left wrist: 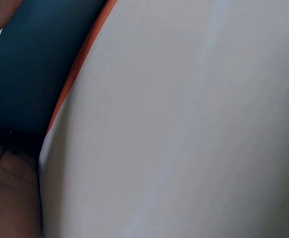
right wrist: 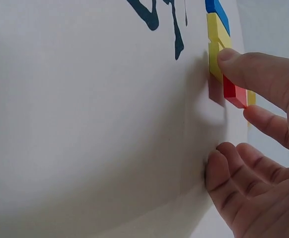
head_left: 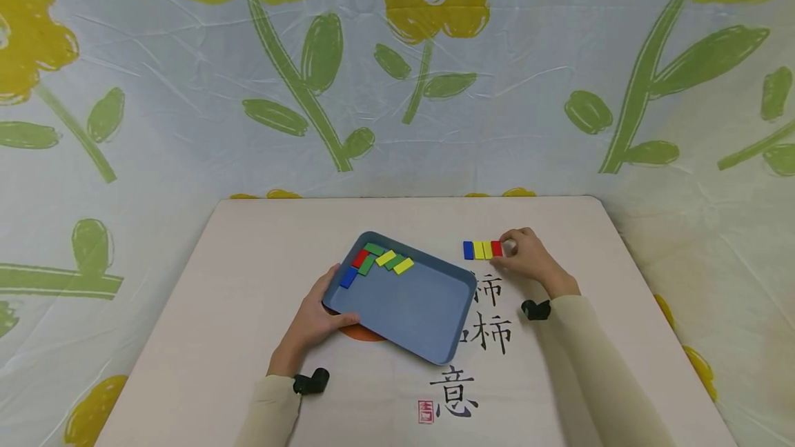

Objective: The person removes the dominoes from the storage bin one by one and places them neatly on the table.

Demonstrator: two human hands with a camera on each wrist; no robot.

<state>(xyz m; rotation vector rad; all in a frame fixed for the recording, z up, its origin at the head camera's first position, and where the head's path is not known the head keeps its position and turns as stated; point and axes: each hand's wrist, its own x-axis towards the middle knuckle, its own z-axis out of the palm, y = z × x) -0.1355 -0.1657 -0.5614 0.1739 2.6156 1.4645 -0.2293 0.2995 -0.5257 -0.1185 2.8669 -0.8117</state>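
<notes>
A blue-grey tray [head_left: 410,316] lies at an angle in the middle of the table. My left hand [head_left: 315,316] grips its left end, the thumb over the near rim. Toward the tray's far left corner lie several flat blocks, among them a blue block [head_left: 349,277], a red block [head_left: 360,258] and a yellow block [head_left: 404,266]. Right of the tray, a short row runs from a blue block [head_left: 468,250] through two yellow blocks [head_left: 483,250] to a red block [head_left: 497,249]. My right hand [head_left: 528,257] pinches that red block between thumb and index finger [right wrist: 266,124].
Black brush characters [head_left: 455,392] and a red seal print [head_left: 425,412] mark the pale table cover [head_left: 261,240]. An orange print [head_left: 363,333] shows partly under the tray. Behind the table hangs a flowered cloth [head_left: 497,136]. Each wrist wears a black camera [head_left: 312,381].
</notes>
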